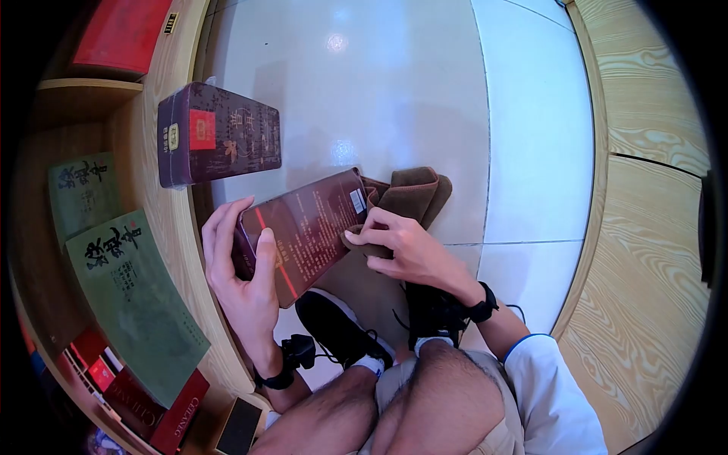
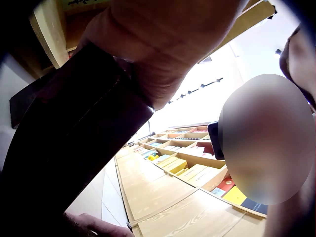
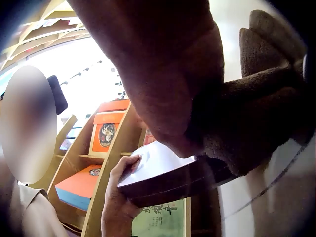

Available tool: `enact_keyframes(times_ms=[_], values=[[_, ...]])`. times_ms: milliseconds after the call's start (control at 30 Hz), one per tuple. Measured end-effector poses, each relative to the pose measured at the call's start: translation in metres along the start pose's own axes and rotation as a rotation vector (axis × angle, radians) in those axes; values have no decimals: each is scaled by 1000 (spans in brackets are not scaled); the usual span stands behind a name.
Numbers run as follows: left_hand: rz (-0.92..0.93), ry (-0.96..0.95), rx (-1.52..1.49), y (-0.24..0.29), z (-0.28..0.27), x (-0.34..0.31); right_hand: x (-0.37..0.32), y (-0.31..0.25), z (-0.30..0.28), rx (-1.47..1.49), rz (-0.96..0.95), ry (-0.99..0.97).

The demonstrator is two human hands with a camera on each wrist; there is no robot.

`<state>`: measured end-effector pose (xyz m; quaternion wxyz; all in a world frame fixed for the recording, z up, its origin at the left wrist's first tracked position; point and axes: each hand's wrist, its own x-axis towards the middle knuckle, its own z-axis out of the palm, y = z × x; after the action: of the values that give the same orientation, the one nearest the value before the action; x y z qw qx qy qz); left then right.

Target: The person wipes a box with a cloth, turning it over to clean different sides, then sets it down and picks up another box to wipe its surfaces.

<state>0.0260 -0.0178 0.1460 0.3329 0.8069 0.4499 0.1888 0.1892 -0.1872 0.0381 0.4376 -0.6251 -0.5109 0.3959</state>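
My left hand (image 1: 244,258) grips a dark maroon box (image 1: 307,227) by its near end, thumb on top and fingers round its left side. The box is tilted, its printed face up. My right hand (image 1: 394,246) holds a folded brown cloth (image 1: 409,196) against the box's right edge. In the right wrist view the cloth (image 3: 256,118) bunches under my palm, with the box (image 3: 168,175) below it and the left hand (image 3: 118,197) at the box's end. The box (image 2: 69,143) fills the left wrist view, dark, under my left hand.
A second dark box with a red label (image 1: 216,135) lies on the wooden shelf ledge (image 1: 155,220). Green boxes (image 1: 133,292) and red boxes (image 1: 121,34) fill the shelves at left. White tiled floor (image 1: 394,91) lies ahead, wooden panels (image 1: 652,227) at right. My knees and black shoes (image 1: 341,330) are below.
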Motion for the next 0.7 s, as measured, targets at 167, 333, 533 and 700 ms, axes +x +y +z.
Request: enact_keyframes(times_ms=[167, 333, 533, 700], values=[[-1, -17, -4, -1, -1, 0, -5, -5, -3, 23, 60, -49], [-8, 10, -8, 1, 0, 0, -12, -2, -3, -11, 41, -75], [-15, 13, -6, 3, -1, 0, -17, -1, -6, -3, -1, -104], [-4, 5, -9, 4, -1, 1, -17, 1, -16, 54, 35, -79]])
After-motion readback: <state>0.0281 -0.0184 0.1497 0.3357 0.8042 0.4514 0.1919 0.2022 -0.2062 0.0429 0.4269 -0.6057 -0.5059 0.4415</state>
